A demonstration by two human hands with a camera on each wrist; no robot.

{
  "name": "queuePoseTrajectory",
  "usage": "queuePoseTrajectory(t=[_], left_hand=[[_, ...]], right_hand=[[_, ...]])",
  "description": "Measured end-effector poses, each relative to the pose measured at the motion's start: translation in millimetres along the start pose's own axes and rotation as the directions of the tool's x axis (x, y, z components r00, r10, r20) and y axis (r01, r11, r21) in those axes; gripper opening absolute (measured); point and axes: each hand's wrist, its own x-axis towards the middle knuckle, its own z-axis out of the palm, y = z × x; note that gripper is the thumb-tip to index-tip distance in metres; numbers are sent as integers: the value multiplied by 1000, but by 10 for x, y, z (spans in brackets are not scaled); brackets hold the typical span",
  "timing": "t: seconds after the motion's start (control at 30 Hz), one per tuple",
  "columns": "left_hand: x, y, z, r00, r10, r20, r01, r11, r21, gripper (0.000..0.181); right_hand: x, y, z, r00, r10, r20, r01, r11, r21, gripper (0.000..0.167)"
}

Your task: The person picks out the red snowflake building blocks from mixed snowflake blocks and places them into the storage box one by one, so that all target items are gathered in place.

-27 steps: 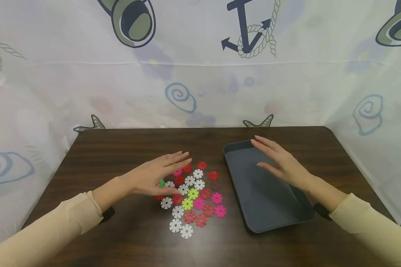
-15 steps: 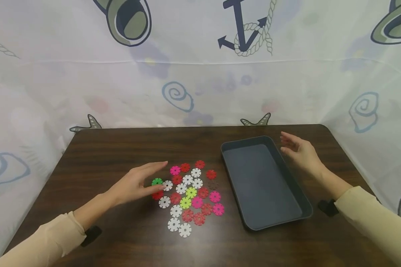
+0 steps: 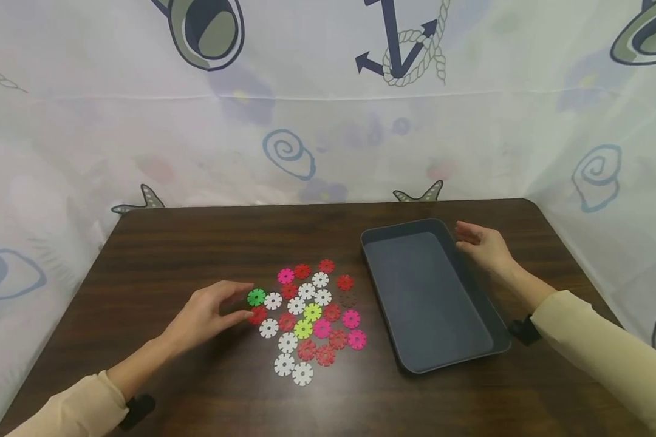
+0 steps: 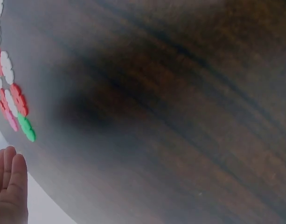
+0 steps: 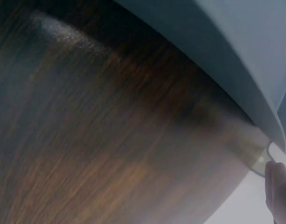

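In the head view the left hand is at the left edge of a flat group of notched discs, fingers and thumb apart, its tips beside the green disc and a red disc. It grips nothing. The right hand is at the right side of the grey tray, fingers slightly bent near the rim; whether they touch it I cannot tell. The left wrist view shows the left hand below the green disc. In the right wrist view, part of the right hand is just below the tray's corner.
White discs, yellow discs, pink discs and more red discs lie on the dark wooden table. A patterned curtain hangs behind the table.
The left hand has moved left and down from over the discs to their left edge. The right hand has moved from above the tray to its right side. Discs and tray look unmoved.
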Motion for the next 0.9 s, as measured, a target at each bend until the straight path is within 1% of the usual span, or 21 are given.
queuePoseTrajectory(t=[0.1,0.23,0.33,0.4,0.5,0.7,0.8,0.9], left_hand=[[-62,-3,2,999,-47,-6,47,999,-2,47],[-143,-1,10,995,-101,-25,101,995,-4,42],[-194,-5,15,991,-127,-38,127,992,6,40],[-216,-12,18,990,-131,-44,132,991,13,38],[-211,-16,33,990,-136,-39,137,991,8,36],[-117,10,106,987,-160,5,160,987,-10,33],[-128,21,115,985,-172,20,172,985,-5,31],[-166,28,116,980,-195,23,195,981,2,31]], right_hand=[[46,-9,44,1000,13,9,-13,1000,9,53],[96,-34,94,1000,23,-2,-23,1000,21,50],[124,-58,120,999,44,3,-44,999,20,49],[132,-67,127,999,52,11,-52,999,-5,48],[113,-56,114,998,56,15,-55,996,-63,46],[13,5,51,999,40,-33,-45,985,-168,43],[1,7,63,999,16,-37,-23,980,-199,41],[27,-8,100,1000,4,-29,-10,979,-205,41]])
